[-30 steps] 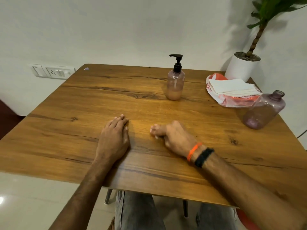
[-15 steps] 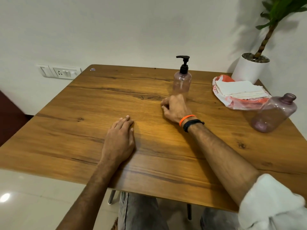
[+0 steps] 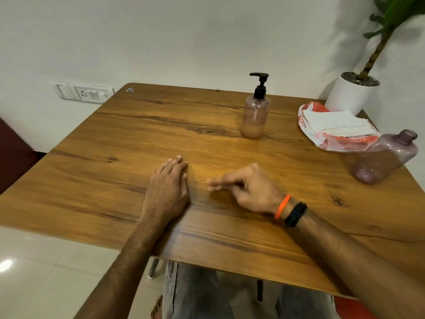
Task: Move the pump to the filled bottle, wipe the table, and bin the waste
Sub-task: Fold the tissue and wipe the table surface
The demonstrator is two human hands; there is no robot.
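A clear bottle (image 3: pixel 255 118) with a black pump (image 3: pixel 259 85) on top stands toward the far side of the wooden table (image 3: pixel 138 139), with a little liquid at its bottom. A larger capless purple bottle (image 3: pixel 384 157) stands at the right edge. A pile of white tissues (image 3: pixel 333 122) lies on an orange and white plastic bag (image 3: pixel 340 142). My left hand (image 3: pixel 166 189) rests flat on the table near the front. My right hand (image 3: pixel 247 188) hovers beside it, fingers loosely bent and blurred, holding nothing.
A white pot (image 3: pixel 349 95) with a green plant stands at the far right corner. A switch and socket plate (image 3: pixel 80 92) is on the wall at the left. My knees show under the table's front edge.
My right hand reached out toward the pump bottle, then drew back to the front beside my left hand. The left hand stayed put. The bottles have not moved.
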